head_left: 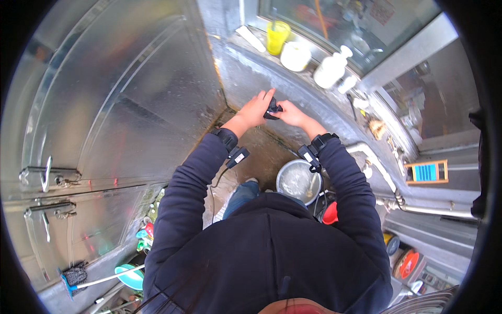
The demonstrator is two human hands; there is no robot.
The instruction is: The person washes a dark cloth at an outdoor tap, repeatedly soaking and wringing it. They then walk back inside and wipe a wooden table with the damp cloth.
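Starting nearest the body, a round steel pot is seen on the floor below the arms, with cloudy liquid and a utensil handle in it; a red object lies just beside it. Higher up, a small black object is held between both hands against the wet metal wall: the left hand is clenched on it, the right hand is closed on its other side. Farthest off, on the ledge, a yellow cup with something upright inside, a white tub and a white pump bottle are lined up.
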